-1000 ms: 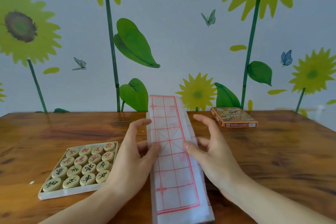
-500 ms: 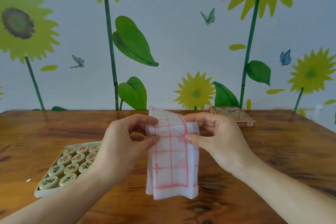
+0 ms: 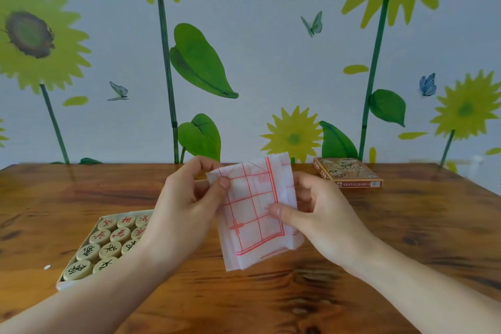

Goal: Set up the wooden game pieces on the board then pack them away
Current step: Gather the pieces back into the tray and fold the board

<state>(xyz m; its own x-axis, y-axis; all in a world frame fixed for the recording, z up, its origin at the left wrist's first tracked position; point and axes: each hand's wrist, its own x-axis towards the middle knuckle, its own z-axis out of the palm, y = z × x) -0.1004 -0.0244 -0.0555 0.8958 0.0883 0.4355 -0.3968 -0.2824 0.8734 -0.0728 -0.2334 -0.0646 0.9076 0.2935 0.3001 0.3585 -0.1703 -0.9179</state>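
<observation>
Board sheet (image 3: pixel 254 214) now folded smaller, both hands' grips pinching it; piece tray (image 3: pixel 81 276) left, behind forearm

I see a table (image 3: pixel 406 238) of dark brown wood, strongly grained and knotted, with a soft sheen near its far edge. The board (image 3: pixel 252 214) looks like thin white paper, creased and slightly translucent, printed with matt red lines. The pieces (image 3: pixel 108 247) are pale wood discs, smooth, with red or black characters on top. Their tray (image 3: pixel 61 286) looks like white card or plastic; I cannot tell which. The box (image 3: pixel 349 175) is printed cardboard with a faint gloss. The wall (image 3: pixel 257 62) is matt, with flat flower prints.
</observation>
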